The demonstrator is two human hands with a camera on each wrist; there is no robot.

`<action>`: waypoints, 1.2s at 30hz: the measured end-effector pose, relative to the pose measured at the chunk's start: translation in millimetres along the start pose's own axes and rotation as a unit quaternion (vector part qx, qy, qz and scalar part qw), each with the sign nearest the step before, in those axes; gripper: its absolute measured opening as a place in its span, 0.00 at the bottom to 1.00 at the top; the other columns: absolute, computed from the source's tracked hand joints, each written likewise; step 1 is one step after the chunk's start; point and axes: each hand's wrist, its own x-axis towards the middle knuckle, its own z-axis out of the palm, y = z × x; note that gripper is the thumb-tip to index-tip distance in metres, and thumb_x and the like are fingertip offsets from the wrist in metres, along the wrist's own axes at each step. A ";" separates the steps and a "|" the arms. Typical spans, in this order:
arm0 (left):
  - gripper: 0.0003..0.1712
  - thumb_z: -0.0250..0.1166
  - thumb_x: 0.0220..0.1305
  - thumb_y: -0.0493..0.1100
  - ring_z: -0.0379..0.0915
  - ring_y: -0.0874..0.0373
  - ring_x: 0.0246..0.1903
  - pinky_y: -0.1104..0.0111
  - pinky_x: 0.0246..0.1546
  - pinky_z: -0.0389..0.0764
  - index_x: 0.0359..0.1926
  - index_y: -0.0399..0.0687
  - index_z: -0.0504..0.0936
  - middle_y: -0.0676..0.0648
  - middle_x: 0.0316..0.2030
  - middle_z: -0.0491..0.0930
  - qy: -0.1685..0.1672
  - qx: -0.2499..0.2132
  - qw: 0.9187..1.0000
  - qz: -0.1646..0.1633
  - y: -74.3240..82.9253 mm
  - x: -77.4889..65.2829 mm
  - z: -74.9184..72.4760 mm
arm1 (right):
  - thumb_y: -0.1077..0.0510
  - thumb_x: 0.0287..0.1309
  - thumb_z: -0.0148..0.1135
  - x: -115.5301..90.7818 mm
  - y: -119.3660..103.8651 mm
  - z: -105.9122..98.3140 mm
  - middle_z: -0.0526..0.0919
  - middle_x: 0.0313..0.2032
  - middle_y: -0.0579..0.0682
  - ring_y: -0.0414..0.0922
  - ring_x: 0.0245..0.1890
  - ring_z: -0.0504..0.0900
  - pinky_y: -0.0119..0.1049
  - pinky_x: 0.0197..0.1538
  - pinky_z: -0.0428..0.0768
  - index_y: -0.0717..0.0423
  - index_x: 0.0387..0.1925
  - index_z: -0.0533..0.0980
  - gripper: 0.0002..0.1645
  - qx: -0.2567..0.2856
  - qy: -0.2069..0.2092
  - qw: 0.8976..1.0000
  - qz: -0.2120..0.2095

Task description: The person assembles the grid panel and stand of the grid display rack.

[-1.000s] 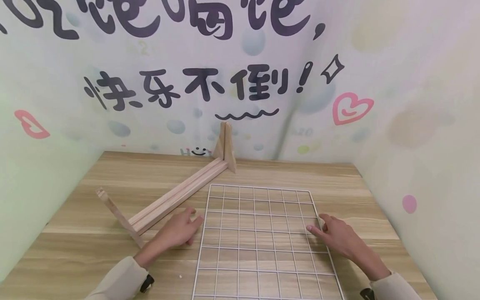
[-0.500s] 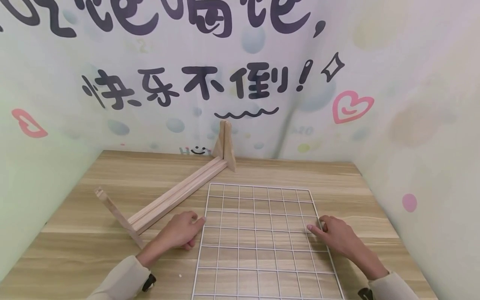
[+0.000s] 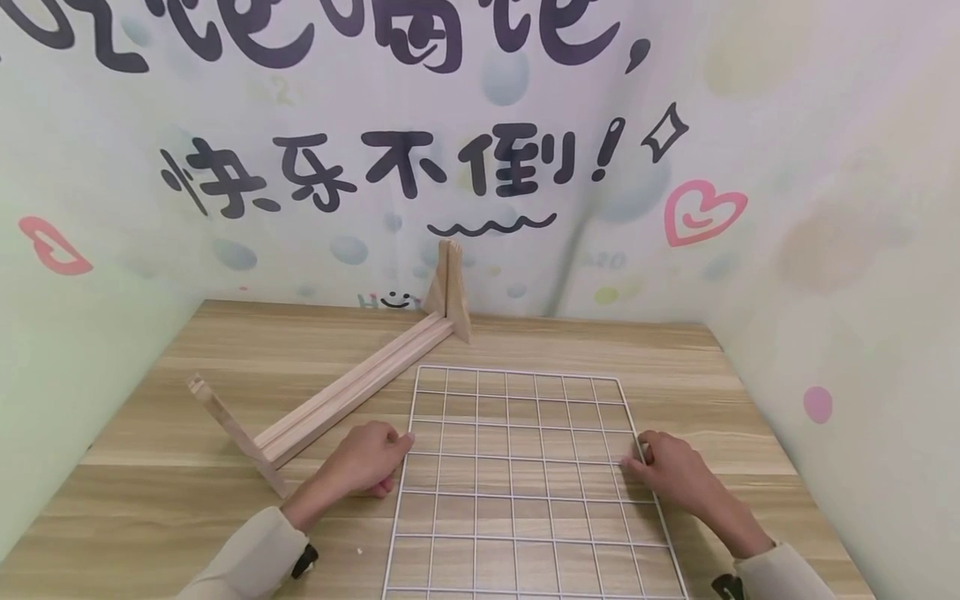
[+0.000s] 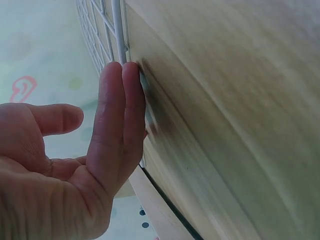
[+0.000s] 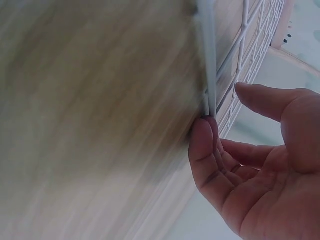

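Observation:
A white wire grid panel (image 3: 512,457) lies on the wooden table in the head view. At its left rim is my left hand (image 3: 369,458), thumb tip level with the edge wire. In the left wrist view the straight fingers (image 4: 109,107) reach up to that edge wire, and the thumb stands apart. My right hand (image 3: 673,472) is at the opposite rim. The right wrist view shows its bent fingers (image 5: 202,150) with their tips right at the edge wire, while the thumb points toward the mesh, separated from them.
A wooden stand (image 3: 358,392), a grooved rail between two upright end pieces, stands slantwise at the left. Behind the table (image 3: 585,346) hangs a white backdrop (image 3: 337,250) with black writing. A small white speck (image 3: 359,551) lies left of the panel.
My left hand has moved slightly right, up to the panel's left rim. The right thumb has drawn back toward the right rim. The panel lies as before.

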 end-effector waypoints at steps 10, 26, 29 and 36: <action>0.13 0.60 0.69 0.43 0.72 0.58 0.11 0.70 0.13 0.76 0.40 0.36 0.82 0.45 0.15 0.76 0.001 0.005 1.000 0.024 3.7 4.5 6.6 | 0.55 0.55 0.71 0.4 0.7 0.9 0.72 0.21 0.45 0.41 0.21 0.67 0.34 0.23 0.65 0.62 0.34 0.75 0.16 0.011 0.005 1.000 0.009; 0.23 0.64 0.58 0.33 0.72 0.60 0.10 0.75 0.12 0.64 0.54 0.27 0.74 0.48 0.11 0.75 0.025 0.039 0.999 0.028 -3.1 8.8 11.6 | 0.62 0.54 0.71 4.3 -0.1 0.4 0.75 0.24 0.48 0.42 0.24 0.70 0.35 0.25 0.69 0.68 0.39 0.77 0.15 0.009 0.003 1.000 0.000; 0.24 0.64 0.57 0.31 0.71 0.60 0.10 0.75 0.12 0.65 0.56 0.27 0.74 0.48 0.12 0.75 0.025 0.040 0.999 0.027 -2.9 8.8 11.6 | 0.63 0.54 0.70 4.3 0.3 0.2 0.78 0.25 0.50 0.43 0.25 0.73 0.38 0.27 0.74 0.72 0.43 0.77 0.18 0.009 0.006 1.000 0.005; 0.25 0.63 0.56 0.30 0.69 0.61 0.09 0.74 0.12 0.63 0.56 0.27 0.74 0.49 0.10 0.75 0.029 0.038 0.998 0.038 -2.6 7.5 13.0 | 0.67 0.52 0.70 1.9 4.0 1.1 0.83 0.28 0.53 0.45 0.29 0.80 0.44 0.33 0.80 0.74 0.46 0.76 0.21 0.029 0.009 1.000 0.009</action>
